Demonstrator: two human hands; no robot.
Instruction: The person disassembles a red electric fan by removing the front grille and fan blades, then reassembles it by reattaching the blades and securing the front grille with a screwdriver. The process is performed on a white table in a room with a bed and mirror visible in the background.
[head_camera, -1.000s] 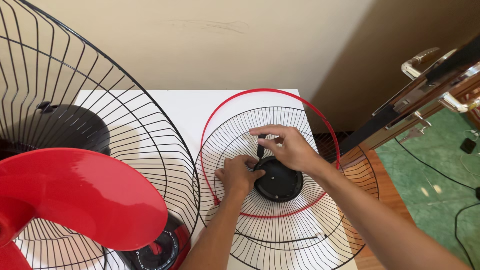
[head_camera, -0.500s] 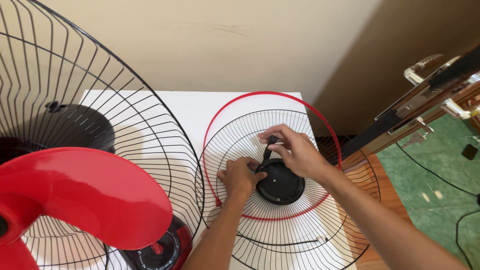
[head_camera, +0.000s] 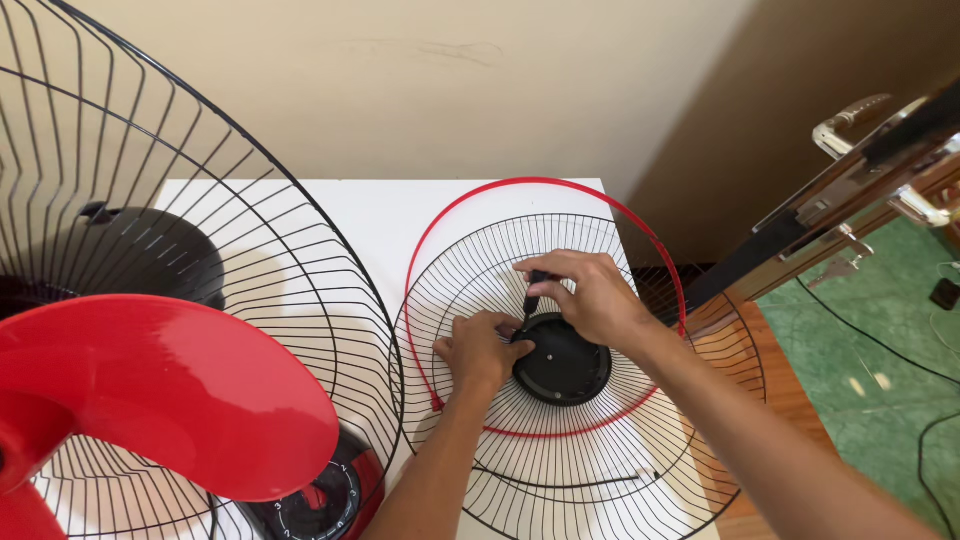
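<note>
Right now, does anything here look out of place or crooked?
Yes. The wire grille juts over the white table's right edge, partly unsupported. The red rim ring lies off-centre on it, ends apart near the left hand.

We see a black wire fan guard (head_camera: 600, 440) lying flat on the white worktop (head_camera: 380, 215), a red rim ring (head_camera: 440, 240) resting on it. Our left hand (head_camera: 480, 350) steadies the black centre cap (head_camera: 562, 358) from nine o'clock; our right hand (head_camera: 590, 295), at twelve o'clock, grips a dark-handled screwdriver (head_camera: 532, 290). At nine o'clock stands a fan with a red blade (head_camera: 170, 400).
</note>
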